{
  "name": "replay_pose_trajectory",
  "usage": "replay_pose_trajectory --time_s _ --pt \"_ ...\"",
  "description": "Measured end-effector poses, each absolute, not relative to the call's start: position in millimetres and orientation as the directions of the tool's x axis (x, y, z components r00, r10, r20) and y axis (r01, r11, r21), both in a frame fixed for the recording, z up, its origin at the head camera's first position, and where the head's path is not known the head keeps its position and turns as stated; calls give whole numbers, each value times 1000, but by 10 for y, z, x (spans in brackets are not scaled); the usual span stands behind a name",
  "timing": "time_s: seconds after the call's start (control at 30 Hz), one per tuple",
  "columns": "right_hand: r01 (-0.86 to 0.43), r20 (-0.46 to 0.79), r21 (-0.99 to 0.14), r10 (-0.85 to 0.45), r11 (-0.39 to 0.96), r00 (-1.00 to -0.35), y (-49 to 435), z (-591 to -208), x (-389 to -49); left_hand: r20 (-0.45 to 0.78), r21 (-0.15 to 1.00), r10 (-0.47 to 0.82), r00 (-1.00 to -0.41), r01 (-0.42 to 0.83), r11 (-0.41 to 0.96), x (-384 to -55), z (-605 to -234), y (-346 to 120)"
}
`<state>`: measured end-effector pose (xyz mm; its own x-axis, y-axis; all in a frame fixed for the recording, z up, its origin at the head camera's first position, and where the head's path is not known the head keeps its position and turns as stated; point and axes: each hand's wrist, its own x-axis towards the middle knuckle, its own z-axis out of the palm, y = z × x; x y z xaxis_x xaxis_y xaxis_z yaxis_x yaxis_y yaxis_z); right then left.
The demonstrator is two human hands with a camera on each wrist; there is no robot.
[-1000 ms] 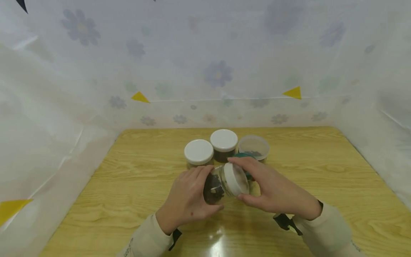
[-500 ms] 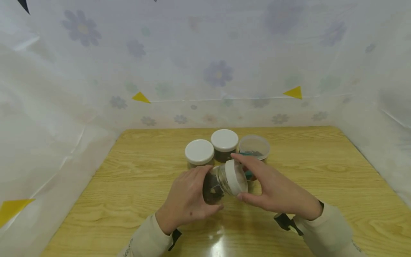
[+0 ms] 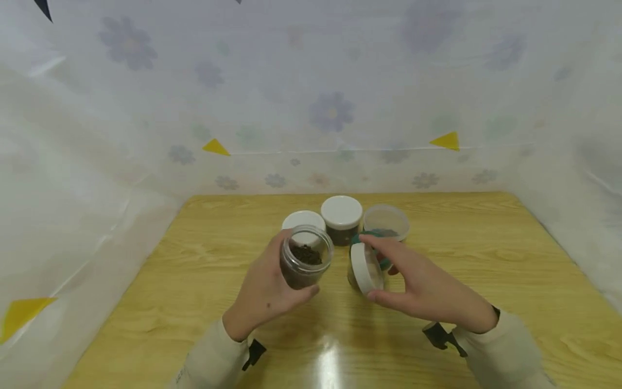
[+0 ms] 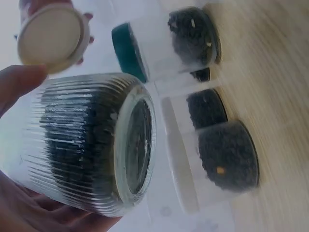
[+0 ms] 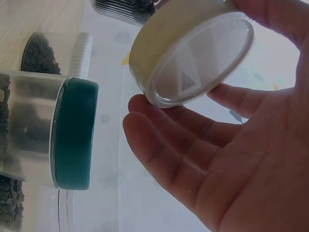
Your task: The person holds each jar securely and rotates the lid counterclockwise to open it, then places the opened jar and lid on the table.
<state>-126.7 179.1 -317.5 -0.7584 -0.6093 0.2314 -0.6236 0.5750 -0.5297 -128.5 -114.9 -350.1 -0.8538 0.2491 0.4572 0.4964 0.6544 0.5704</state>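
Observation:
My left hand [image 3: 266, 286] grips a ribbed glass jar [image 4: 82, 145] part full of dark crumbly pieces. In the head view its uncovered mouth tilts toward the camera. To the right, my right hand [image 3: 418, 275] pinches a white lid [image 5: 193, 53] by its edge between thumb and fingers. The lid stands on edge, apart from the jar. Just behind it is a jar with a teal lid [image 5: 75, 133], partly covered by the right hand in the head view.
At the back stand a middle white-lidded jar [image 3: 341, 213], a left white-lidded jar [image 4: 212, 159] partly behind the held jar, and a clear-lidded tub [image 3: 387, 220]. All sit on a wood-grain table [image 3: 214, 237], with a flowered curtain [image 3: 272, 81] behind.
The white lid has come off the glass jar. The left hand has moved left and turned the jar's mouth up toward the camera; the right hand has shifted slightly right with the lid.

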Motion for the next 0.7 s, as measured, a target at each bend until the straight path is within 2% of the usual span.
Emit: replay_pose_trajectory --time_s 0.2,0.5,0.7 --pt "-620 227 -524 -605 585 -763 1819 -3229 -1295 435 651 102 -895 391 651 -1363 -3445 -1426" --pt "-571 193 -565 -577 596 -794 1930 -3288 -1254 325 737 3 -946 255 627 -1520 -3510 -1728" --pt "-541 187 -589 -550 600 -814 2065 -3298 -1207 189 817 -79 -979 112 566 -1774 -3632 -2023"
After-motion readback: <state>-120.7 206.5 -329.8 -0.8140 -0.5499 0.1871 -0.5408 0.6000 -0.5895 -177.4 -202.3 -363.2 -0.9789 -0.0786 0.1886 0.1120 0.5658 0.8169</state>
